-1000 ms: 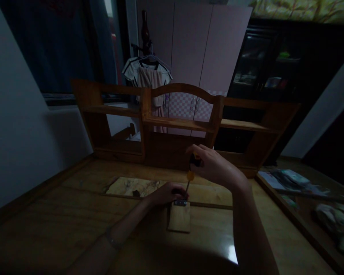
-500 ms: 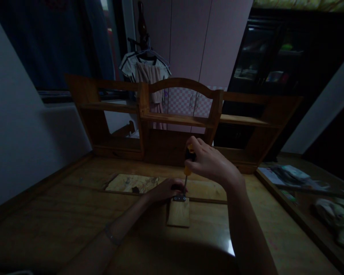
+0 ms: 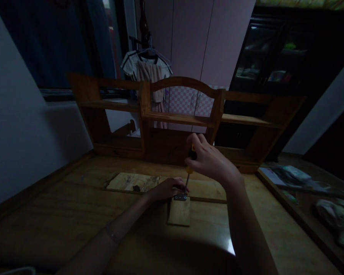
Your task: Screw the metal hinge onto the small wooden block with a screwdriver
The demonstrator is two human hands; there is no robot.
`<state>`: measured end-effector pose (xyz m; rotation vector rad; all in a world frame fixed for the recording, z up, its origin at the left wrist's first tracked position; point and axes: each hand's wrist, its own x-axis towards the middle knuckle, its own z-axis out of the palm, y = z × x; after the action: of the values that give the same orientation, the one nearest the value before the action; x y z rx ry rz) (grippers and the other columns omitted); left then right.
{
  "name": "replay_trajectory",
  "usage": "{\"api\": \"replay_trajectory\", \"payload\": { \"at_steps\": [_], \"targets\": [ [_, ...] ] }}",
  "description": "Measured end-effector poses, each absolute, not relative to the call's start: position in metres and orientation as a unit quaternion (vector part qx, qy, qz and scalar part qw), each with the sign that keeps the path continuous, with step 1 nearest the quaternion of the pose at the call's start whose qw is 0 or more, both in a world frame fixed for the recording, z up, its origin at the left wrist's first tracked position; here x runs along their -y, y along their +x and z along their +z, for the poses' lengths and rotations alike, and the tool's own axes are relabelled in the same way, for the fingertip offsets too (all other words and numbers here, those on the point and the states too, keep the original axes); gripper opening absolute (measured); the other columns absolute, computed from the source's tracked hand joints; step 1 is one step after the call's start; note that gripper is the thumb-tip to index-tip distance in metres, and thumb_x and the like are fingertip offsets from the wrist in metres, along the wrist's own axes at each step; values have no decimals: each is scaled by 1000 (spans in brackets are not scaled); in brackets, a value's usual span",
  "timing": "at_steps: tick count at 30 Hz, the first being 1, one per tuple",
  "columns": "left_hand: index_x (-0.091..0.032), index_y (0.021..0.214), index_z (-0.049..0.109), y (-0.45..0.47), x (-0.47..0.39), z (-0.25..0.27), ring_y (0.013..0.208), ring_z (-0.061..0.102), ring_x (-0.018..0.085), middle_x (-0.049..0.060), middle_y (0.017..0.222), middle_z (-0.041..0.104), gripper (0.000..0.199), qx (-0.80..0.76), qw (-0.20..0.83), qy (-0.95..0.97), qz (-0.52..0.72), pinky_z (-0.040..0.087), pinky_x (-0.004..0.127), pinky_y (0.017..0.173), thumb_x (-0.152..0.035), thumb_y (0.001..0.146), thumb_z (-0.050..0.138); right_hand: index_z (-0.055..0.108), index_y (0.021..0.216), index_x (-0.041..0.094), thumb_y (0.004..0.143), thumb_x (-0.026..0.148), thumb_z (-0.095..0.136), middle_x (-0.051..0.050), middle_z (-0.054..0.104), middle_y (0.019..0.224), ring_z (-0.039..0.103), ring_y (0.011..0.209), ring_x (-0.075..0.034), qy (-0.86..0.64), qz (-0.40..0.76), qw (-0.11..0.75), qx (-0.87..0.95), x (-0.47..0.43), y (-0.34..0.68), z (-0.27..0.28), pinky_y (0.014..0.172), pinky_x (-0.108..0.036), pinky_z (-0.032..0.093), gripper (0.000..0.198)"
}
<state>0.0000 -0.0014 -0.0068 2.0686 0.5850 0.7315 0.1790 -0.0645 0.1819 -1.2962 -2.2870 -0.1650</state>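
Yellow-handled screwdriver has tilted slightly rightward, right hand in closed grip around it, grip of left hand unclear.

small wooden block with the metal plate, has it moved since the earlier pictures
No, the small wooden block shows no clear shift either way: judged against the wooden shelf behind, it keeps the same place.
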Motion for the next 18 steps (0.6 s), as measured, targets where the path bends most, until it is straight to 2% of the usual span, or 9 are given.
{"api": "replay_trajectory", "payload": {
  "at_steps": [3, 6, 9, 11, 15, 18],
  "targets": [
    [-14, 100, 75, 0, 2, -5, 95, 65, 17, 7, 102, 69, 22, -223, 425, 827, 291, 49, 24, 84, -11, 83, 61, 48, 109, 20, 89, 38, 51, -8, 55, 105, 59, 86, -21, -497, -72, 242, 830, 62, 178, 180, 77, -34, 41, 27],
    [-14, 105, 74, -1, 3, -4, 97, 67, 19, 8, 104, 72, 24, -225, 451, 819, 274, 51, 26, 86, -14, 86, 59, 50, 106, 20, 91, 32, 48, -8, 56, 102, 60, 87, -21, -500, -85, 234, 830, 58, 178, 178, 78, -33, 41, 19],
    [-15, 108, 73, -1, 4, -3, 99, 68, 20, 8, 106, 73, 25, -233, 473, 807, 265, 51, 29, 89, -19, 87, 60, 48, 111, 20, 86, 25, 50, -9, 55, 109, 59, 87, -20, -484, -69, 231, 841, 60, 178, 179, 78, -33, 41, 26],
    [-15, 108, 73, -2, 4, -3, 99, 69, 20, 8, 106, 74, 25, -232, 478, 804, 266, 52, 29, 89, -21, 87, 61, 47, 113, 20, 84, 29, 53, -9, 55, 111, 59, 88, -21, -478, -55, 233, 845, 62, 178, 181, 77, -33, 41, 31],
    [-15, 108, 73, 0, 3, -6, 98, 69, 20, 8, 106, 74, 25, -233, 479, 801, 274, 52, 29, 88, -19, 86, 61, 49, 110, 21, 90, 41, 51, -8, 58, 106, 61, 89, -22, -499, -79, 237, 830, 62, 177, 181, 78, -34, 41, 28],
    [-14, 107, 73, 0, 1, -8, 98, 69, 20, 8, 104, 74, 25, -237, 473, 804, 273, 52, 28, 87, -19, 86, 61, 49, 109, 20, 93, 35, 48, -8, 59, 103, 61, 91, -23, -509, -103, 229, 823, 58, 177, 179, 78, -34, 40, 22]
  ]
}}
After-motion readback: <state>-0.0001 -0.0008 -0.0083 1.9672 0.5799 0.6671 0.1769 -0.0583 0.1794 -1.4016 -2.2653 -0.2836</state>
